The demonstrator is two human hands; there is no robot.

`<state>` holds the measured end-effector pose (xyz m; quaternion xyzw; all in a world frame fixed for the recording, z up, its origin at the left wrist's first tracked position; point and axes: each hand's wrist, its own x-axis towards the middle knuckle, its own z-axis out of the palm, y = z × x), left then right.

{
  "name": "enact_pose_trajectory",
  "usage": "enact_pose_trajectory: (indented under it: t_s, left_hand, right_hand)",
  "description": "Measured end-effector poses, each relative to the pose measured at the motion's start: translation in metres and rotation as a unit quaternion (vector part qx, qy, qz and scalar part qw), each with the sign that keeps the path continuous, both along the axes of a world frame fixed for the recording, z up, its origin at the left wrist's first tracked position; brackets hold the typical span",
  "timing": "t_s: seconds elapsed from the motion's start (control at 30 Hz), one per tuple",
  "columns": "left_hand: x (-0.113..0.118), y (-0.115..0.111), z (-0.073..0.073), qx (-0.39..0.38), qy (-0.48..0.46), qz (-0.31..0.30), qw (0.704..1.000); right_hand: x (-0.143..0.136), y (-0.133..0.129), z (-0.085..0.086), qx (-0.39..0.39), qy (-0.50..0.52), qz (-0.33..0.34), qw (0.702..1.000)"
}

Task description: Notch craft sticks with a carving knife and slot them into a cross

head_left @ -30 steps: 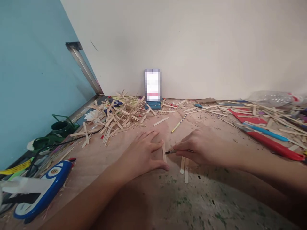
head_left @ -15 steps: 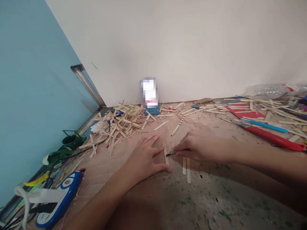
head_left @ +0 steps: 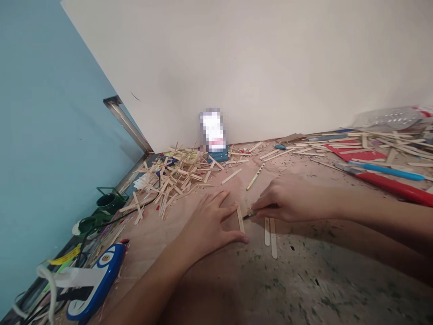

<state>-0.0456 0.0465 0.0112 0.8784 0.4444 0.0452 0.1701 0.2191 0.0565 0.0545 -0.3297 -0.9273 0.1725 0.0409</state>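
A craft stick (head_left: 240,219) lies on the table, held down at its ends by the thumb and forefinger of my left hand (head_left: 214,222). The other fingers of that hand rest spread on the tabletop. Pinched in my right hand (head_left: 282,198) is a small knife with a dark blade (head_left: 249,216). Its tip sits at the stick's right edge, about midway along; its handle is mostly hidden by the fingers. Below the right hand lie two more craft sticks (head_left: 273,239), side by side, their upper ends covered.
A heap of craft sticks (head_left: 179,176) lies at the back left. A phone (head_left: 214,131) leans against the wall. Behind my right hand is a yellow pencil-like stick (head_left: 255,177). Rightward are a red tool (head_left: 395,186) and a blue pen (head_left: 389,170). A blue-white device (head_left: 98,284) stands left.
The blade tip has slid slightly right, from on the stick to its right edge. My left hand keeps its hold. The whole view has shifted a little.
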Motion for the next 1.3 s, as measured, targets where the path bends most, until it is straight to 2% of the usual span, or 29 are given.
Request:
enact_pose_trajectory:
  t_s: [0.53, 0.8, 1.3]
  left_hand:
    - [-0.0032, 0.0009, -0.0055, 0.010, -0.033, -0.011, 0.999]
    - [-0.0039, 0.0007, -0.0063, 0.008, -0.037, -0.012, 0.999]
    - [-0.0028, 0.0010, -0.0033, 0.013, -0.027, -0.024, 0.999]
  right_hand:
    - [-0.0009, -0.0001, 0.0003, -0.016, 0.017, 0.010, 1.000]
    - [-0.0021, -0.0024, 0.0015, -0.030, -0.013, -0.002, 0.999]
    - [-0.0034, -0.0041, 0.0061, 0.007, -0.031, 0.006, 0.999]
